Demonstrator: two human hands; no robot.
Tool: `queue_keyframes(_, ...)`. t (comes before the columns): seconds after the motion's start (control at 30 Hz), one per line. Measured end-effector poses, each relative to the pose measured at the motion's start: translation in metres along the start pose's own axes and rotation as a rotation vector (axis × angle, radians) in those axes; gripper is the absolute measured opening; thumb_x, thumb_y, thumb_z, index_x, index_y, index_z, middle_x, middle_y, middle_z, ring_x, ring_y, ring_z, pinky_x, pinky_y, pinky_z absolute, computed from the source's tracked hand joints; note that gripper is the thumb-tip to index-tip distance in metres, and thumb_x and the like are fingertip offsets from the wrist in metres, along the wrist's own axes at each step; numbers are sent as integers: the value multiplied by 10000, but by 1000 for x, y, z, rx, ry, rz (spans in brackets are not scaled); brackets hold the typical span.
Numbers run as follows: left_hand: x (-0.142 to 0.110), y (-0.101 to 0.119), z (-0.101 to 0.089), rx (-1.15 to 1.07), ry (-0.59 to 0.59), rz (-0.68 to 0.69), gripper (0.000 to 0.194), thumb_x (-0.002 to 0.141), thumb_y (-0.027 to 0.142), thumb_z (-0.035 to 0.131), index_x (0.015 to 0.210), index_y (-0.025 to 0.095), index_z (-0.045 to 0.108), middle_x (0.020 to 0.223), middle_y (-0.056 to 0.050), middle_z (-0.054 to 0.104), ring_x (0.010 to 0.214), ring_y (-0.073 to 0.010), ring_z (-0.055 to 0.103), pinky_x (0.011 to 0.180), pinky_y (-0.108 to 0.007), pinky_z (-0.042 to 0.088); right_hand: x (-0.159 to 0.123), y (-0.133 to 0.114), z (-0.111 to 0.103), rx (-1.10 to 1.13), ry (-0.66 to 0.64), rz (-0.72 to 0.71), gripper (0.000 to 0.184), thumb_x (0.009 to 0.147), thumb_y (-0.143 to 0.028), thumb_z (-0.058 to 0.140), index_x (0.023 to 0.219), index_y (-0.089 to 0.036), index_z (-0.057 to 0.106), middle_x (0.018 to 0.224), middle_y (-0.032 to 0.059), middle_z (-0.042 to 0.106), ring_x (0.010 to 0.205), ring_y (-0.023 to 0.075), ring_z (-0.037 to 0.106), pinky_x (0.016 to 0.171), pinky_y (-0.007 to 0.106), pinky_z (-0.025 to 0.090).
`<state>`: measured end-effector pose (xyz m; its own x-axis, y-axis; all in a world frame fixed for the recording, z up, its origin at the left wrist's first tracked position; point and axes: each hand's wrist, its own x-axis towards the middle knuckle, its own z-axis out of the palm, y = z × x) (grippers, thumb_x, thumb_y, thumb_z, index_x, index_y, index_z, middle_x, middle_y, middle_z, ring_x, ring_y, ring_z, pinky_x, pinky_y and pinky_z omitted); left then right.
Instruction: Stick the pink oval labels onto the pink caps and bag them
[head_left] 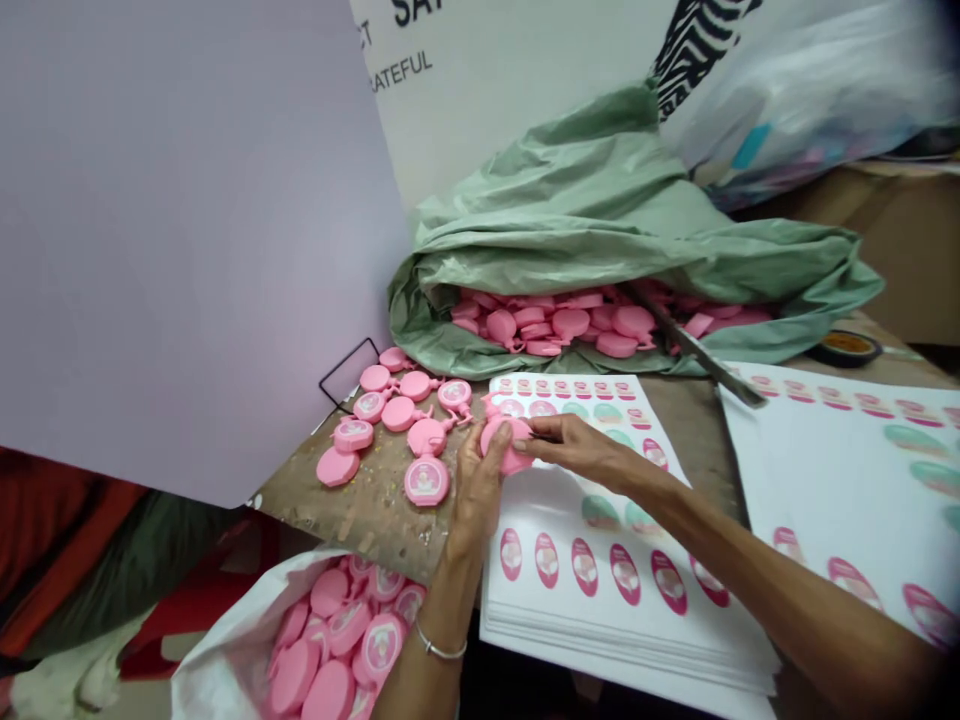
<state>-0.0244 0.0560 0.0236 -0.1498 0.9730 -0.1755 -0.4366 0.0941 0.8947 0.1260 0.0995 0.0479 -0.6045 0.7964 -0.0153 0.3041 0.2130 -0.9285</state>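
My left hand (480, 480), a bracelet on its wrist, is closed around a pink round plastic case (513, 452) held above the stack of sticker sheets (547, 610). My right hand (562, 440) comes in from the right, its fingers pinched at the case's edge. A small dark sliver shows by those fingertips, too small to name. The top sheet carries pink oval and green stickers. Left of my hands, several more pink cases (426, 481) lie on the brown tabletop (360, 515), some with a round label on top.
A green sack (555, 240) full of pink cases lies open behind. A long flat metal strip (705, 355) leans from it onto a second sheet stack (825, 480). A tape roll (847, 348) sits at right. Below the table's front edge, a white bag (225, 640) holds labelled cases. A pale panel (187, 220) stands left.
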Motion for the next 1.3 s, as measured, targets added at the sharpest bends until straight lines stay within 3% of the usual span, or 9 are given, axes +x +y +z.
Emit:
queue_keyframes(0.1, -1, -10, 7, -30, -83, -20, 473, 732, 462, 738, 1051, 137, 609, 912, -63, 664, 740, -161, 669, 680, -270, 553, -19, 18, -5, -124, 219, 72, 451, 888, -590, 439, 859, -181, 628, 689, -4, 570, 587, 125, 475, 561, 264, 367)
queue_keyframes(0.17, -2, -14, 7, -27, -104, -83, 474, 734, 454, 740, 1045, 130, 587, 903, -69, 652, 676, -156, 666, 611, -271, 559, -25, 37, -14, -362, 456, 135, 398, 930, -526, 381, 932, -198, 606, 726, 13, 617, 611, 150, 527, 597, 284, 389)
queue_keyframes(0.23, -1, -19, 6, 18, -105, -113, 476, 721, 438, 756, 1039, 129, 583, 925, -81, 645, 668, -160, 662, 581, -280, 567, -26, 55, -18, -591, 587, 153, 303, 939, -435, 386, 933, -208, 586, 745, 26, 645, 659, 174, 566, 658, 309, 395)
queue_keyframes(0.37, 4, -28, 5, 165, -62, -67, 510, 707, 458, 761, 1078, 141, 611, 959, -91, 632, 678, -155, 647, 583, -302, 587, -23, 74, -11, -754, 584, 93, 203, 910, -330, 443, 898, -191, 589, 824, 68, 669, 806, 222, 581, 766, 354, 359)
queue_keyframes(0.57, 5, -33, 4, 224, -14, -33, 467, 684, 460, 769, 1024, 159, 658, 934, -80, 655, 720, -169, 640, 614, -282, 577, -21, 77, -1, -829, 570, 61, 218, 913, -306, 433, 869, -180, 606, 817, 89, 656, 830, 235, 549, 793, 368, 316)
queue_keyframes(0.8, 3, -26, 3, 313, -49, 18, 356, 682, 411, 767, 939, 178, 689, 873, -60, 665, 849, -222, 640, 711, -308, 569, -17, 77, -8, -767, 556, 89, 170, 847, -324, 502, 814, -198, 612, 748, 55, 654, 758, 212, 563, 739, 328, 350)
queue_keyframes(1.0, 6, -30, 3, 248, -14, -30, 419, 655, 430, 790, 979, 188, 677, 894, -70, 664, 847, -240, 656, 703, -342, 572, -10, 72, -5, -665, 603, 146, 230, 803, -429, 566, 780, -201, 589, 702, 32, 623, 670, 187, 544, 650, 306, 363)
queue_keyframes(1.2, 3, -28, -1, 411, -28, 144, 377, 741, 447, 727, 1002, 177, 691, 930, -59, 659, 872, -196, 617, 807, -311, 537, -12, 59, -16, -236, 612, 129, 371, 786, -555, 590, 704, -196, 542, 649, -5, 584, 596, 137, 517, 561, 268, 395)
queue_keyframes(1.3, -1, -26, 2, 282, -35, 72, 426, 773, 518, 679, 1028, 177, 676, 947, -64, 658, 832, -186, 630, 737, -290, 553, -20, 43, -23, -32, 648, 143, 414, 767, -598, 614, 726, -188, 570, 597, -24, 546, 528, 111, 461, 490, 249, 357)
